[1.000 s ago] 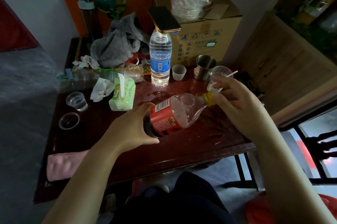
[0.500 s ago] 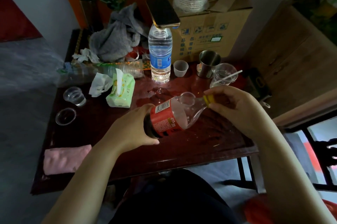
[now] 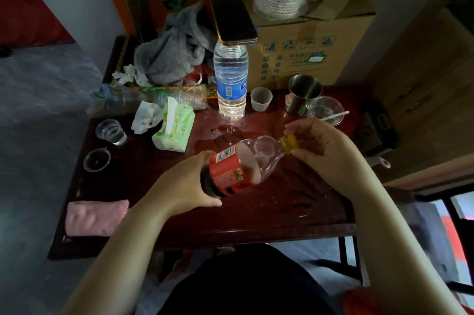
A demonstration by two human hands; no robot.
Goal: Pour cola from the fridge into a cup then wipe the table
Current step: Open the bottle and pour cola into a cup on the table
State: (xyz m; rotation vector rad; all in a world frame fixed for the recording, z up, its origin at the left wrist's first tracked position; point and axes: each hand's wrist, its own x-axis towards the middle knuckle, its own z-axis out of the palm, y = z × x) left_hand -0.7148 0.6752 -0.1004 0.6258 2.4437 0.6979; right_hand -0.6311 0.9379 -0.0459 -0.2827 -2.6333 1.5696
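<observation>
Counter (image 3: 269, 214): dark red wood, wet patches near its middle.
Box (image 3: 307, 40): cardboard, at the far edge.
Your left hand (image 3: 184, 184): fingers wrapped round the base of the cola bottle.
Your right hand (image 3: 325, 150): fingers pinching the yellow cap (image 3: 289, 143).
Cola bottle (image 3: 241, 166): held tilted over the counter, neck towards your right, little cola inside.
Cloth (image 3: 96, 217): pink, at the near left corner.
Cup (image 3: 261, 98): small, white, upright between the water bottle (image 3: 230, 81) and the metal mug (image 3: 302, 94).

Both forearms bare, no sleeves visible. Left hand (image 3: 184, 186) and right hand (image 3: 325, 150) without rings, watch, or gloves. Dark, plain garment (image 3: 246, 286) over lap, black-looking in dim light.
</observation>
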